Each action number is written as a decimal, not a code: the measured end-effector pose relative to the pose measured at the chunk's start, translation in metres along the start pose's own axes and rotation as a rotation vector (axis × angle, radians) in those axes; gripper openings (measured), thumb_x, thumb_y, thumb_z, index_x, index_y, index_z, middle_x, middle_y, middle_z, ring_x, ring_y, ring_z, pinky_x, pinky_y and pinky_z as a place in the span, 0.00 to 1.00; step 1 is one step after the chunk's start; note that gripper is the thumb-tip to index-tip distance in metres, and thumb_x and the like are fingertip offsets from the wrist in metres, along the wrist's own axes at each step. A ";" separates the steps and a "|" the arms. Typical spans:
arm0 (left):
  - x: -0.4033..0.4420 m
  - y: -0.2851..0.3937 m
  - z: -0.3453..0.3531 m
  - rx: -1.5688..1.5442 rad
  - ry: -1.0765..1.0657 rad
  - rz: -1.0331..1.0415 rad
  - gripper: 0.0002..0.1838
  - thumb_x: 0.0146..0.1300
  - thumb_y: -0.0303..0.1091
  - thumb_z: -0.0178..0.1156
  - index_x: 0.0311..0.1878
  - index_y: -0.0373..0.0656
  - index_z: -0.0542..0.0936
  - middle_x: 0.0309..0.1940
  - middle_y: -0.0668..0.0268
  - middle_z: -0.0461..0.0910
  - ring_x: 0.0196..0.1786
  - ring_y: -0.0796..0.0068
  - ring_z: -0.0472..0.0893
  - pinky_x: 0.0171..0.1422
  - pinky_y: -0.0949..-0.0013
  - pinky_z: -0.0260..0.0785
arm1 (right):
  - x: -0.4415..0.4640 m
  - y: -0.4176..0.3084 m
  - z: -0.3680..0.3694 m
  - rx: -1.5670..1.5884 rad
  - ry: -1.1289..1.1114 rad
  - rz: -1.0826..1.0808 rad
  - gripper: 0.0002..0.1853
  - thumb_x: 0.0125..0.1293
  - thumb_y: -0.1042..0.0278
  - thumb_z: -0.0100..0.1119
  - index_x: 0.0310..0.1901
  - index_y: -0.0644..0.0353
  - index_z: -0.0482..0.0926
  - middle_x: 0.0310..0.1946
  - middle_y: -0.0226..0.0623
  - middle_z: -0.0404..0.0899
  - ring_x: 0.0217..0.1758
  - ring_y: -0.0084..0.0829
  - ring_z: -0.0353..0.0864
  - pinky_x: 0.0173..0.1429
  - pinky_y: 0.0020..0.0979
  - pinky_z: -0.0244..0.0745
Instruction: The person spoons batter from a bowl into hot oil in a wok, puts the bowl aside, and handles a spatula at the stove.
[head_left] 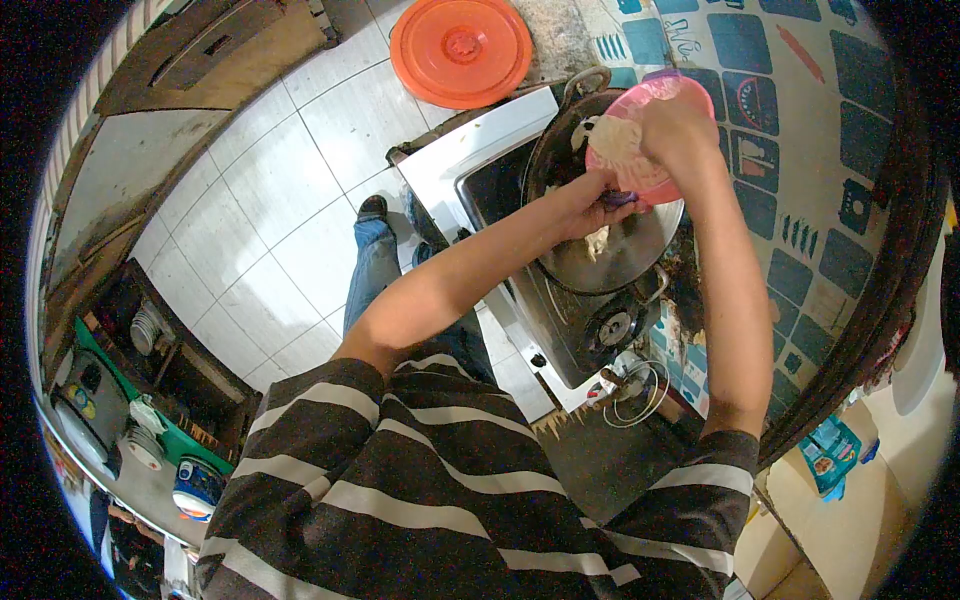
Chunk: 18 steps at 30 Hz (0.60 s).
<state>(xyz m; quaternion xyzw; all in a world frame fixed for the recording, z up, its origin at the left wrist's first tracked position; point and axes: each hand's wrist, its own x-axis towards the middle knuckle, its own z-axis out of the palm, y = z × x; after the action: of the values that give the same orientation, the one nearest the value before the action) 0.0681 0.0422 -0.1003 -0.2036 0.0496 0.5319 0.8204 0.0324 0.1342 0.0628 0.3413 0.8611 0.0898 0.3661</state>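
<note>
My left hand grips the near edge of a pink bowl at a purple handle. The bowl is tilted over a large dark wok, and pale, thick batter coats its inside. Reaching into the bowl from the right, my right hand has its fingers down in the batter, where they are hidden. A pale battered piece lies in the wok, below my left hand. Another pale lump shows near the wok's far left side.
The wok sits on a white stove with a second burner nearer me. An orange round lid lies beyond the stove. A tiled wall covering rises at right. Cables hang by the stove's near corner.
</note>
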 end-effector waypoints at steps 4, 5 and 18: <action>0.001 -0.005 0.004 0.049 0.092 0.048 0.16 0.65 0.29 0.37 0.50 0.29 0.67 0.39 0.50 0.77 0.40 0.59 0.82 0.40 0.71 0.81 | 0.009 0.004 0.005 -0.121 -0.060 -0.014 0.12 0.46 0.71 0.60 0.36 0.59 0.84 0.36 0.45 0.83 0.40 0.41 0.84 0.42 0.40 0.78; 0.002 -0.006 0.002 0.056 0.035 0.060 0.16 0.65 0.29 0.38 0.49 0.29 0.68 0.40 0.51 0.77 0.40 0.59 0.82 0.40 0.70 0.81 | 0.017 0.009 0.013 -0.144 -0.101 -0.020 0.12 0.47 0.71 0.59 0.36 0.59 0.84 0.36 0.45 0.83 0.40 0.41 0.84 0.42 0.40 0.78; -0.002 -0.013 0.007 0.037 0.091 -0.004 0.16 0.69 0.32 0.36 0.53 0.32 0.66 0.41 0.53 0.75 0.41 0.59 0.81 0.45 0.68 0.81 | 0.055 0.008 0.021 0.176 -0.437 -0.055 0.12 0.52 0.67 0.51 0.30 0.62 0.84 0.27 0.41 0.83 0.27 0.35 0.82 0.30 0.37 0.74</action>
<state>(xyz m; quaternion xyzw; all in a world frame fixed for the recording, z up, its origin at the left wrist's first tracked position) 0.0781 0.0387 -0.0894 -0.2123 0.0963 0.5194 0.8221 0.0237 0.1741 0.0204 0.3593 0.7749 -0.0715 0.5150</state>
